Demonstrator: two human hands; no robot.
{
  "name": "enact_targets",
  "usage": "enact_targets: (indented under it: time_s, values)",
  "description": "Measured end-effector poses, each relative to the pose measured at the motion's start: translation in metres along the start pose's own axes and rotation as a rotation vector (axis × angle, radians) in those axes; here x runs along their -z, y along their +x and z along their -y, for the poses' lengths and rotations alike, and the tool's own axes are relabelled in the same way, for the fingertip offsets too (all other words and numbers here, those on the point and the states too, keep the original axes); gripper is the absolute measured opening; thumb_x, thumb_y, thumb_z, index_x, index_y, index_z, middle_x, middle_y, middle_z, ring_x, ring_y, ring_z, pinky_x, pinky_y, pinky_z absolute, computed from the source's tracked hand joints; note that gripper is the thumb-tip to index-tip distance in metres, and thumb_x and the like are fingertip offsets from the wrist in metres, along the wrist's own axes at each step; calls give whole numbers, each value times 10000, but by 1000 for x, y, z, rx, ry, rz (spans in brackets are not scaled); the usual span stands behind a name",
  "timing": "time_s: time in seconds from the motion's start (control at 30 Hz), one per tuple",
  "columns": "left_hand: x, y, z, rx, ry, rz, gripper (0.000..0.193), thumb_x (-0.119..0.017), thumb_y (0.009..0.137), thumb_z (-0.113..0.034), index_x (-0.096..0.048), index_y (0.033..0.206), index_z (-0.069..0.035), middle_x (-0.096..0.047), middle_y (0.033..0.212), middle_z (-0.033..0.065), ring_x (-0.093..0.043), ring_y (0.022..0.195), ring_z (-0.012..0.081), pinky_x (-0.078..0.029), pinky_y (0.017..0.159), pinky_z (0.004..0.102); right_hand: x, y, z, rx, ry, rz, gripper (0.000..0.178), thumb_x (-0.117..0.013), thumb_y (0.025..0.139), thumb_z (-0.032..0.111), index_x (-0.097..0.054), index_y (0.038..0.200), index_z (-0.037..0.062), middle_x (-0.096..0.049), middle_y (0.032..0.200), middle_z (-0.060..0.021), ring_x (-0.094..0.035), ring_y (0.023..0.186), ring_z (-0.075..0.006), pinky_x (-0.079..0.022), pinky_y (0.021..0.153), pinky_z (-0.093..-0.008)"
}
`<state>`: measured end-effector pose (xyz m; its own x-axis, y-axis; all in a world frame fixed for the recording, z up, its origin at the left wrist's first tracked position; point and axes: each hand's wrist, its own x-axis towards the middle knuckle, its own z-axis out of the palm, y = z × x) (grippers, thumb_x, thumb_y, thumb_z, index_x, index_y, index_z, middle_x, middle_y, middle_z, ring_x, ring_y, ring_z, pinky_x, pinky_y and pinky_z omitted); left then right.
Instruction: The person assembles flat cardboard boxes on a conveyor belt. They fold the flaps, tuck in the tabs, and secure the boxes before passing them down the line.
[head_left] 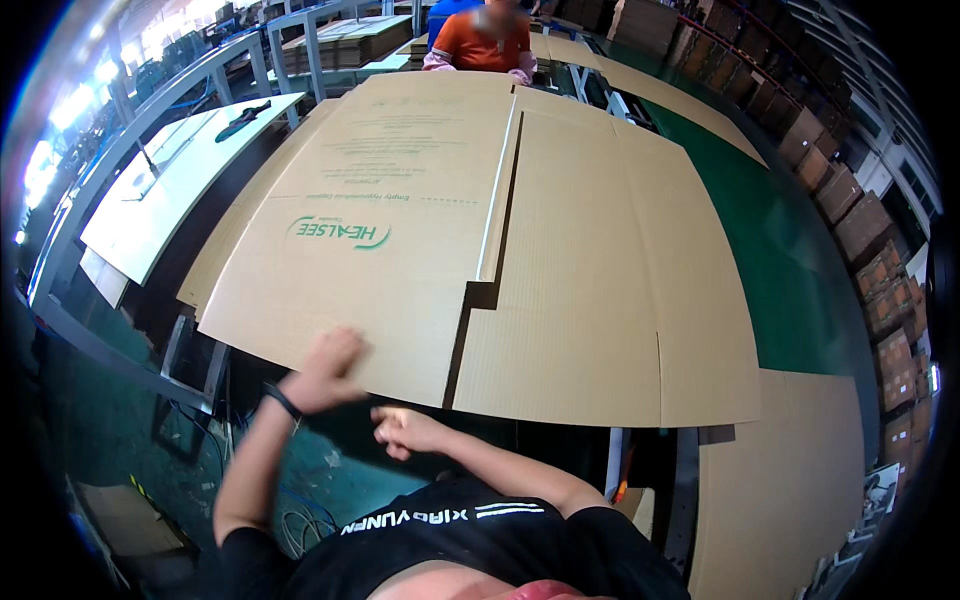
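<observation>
A large brown cardboard sheet with green print [330,270] lies flat before me. A plain cardboard panel [590,280] sits to its right, a dark stepped gap between them. My left hand [328,370], slightly blurred, is over the near edge of the printed sheet, thumb apart from the fingers and nothing visible in it; a black band circles the wrist. Just off that edge, nearer my body, my right hand [408,432] hangs with most fingers curled in and the index finger pointing left. It shows no object and looks apart from the cardboard.
Across the cardboard stands a person in an orange top [485,45], hands near its far edge. White boards [165,200] with a dark tool lie at the left, beside a grey metal frame [100,350]. More cardboard [790,480] lies at the lower right, near a green surface [770,260].
</observation>
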<state>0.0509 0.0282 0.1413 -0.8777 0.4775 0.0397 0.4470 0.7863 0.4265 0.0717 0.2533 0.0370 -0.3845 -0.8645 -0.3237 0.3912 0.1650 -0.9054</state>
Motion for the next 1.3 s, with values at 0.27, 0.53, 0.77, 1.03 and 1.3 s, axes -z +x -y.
enact_targets:
  time_s: [0.27, 0.53, 0.77, 1.03, 1.3]
  values:
    - [-59, 38, -59, -104, 425, -79, 754, -678, 719, -475, -449, 1336, -107, -404, 1408, 166, -342, 1329, 371, -245, 1108, 525, 92, -113, 91, 335, -861, -811, 218, -597, 855, 139, -635, 1044, 37, -632, 1066, -171, -607, 997, -321, -490, 835, -404]
    - [-50, 34, -24, -228, 575, -117, 646, -624, 751, -400, -509, 1268, -29, -488, 1338, 186, -422, 1282, 379, -309, 1096, 505, 139, -78, 90, 14, -1545, -644, 672, -492, 899, 440, -372, 1401, 9, -231, 1505, -224, -148, 1410, -399, -102, 1096, -628]
    - [-27, 49, 3, -124, 302, -38, 600, -494, 841, -427, -495, 1271, -8, -461, 1357, 202, -399, 1305, 370, -268, 1113, 510, 156, -48, 90, 138, -1409, -496, 687, -578, 842, 373, -375, 1379, -5, -238, 1493, -229, -172, 1398, -410, -77, 1103, -615]
    - [-63, 72, -6, -254, 405, -83, 427, -457, 874, -256, -547, 1243, -61, -530, 1305, 166, -508, 1215, 357, -367, 1052, 514, 168, -49, 72, 267, -1339, -538, 668, -684, 778, 244, -407, 1341, 16, -281, 1465, -205, -228, 1371, -407, -181, 1061, -647]
    - [-73, 81, 0, -293, 487, -140, 373, -503, 867, -231, -582, 1186, -56, -543, 1281, 165, -544, 1158, 367, -425, 1005, 503, 160, -37, 58, 214, -1413, -544, 677, -679, 751, 275, -419, 1329, 40, -285, 1455, -178, -244, 1362, -398, -208, 1053, -639]
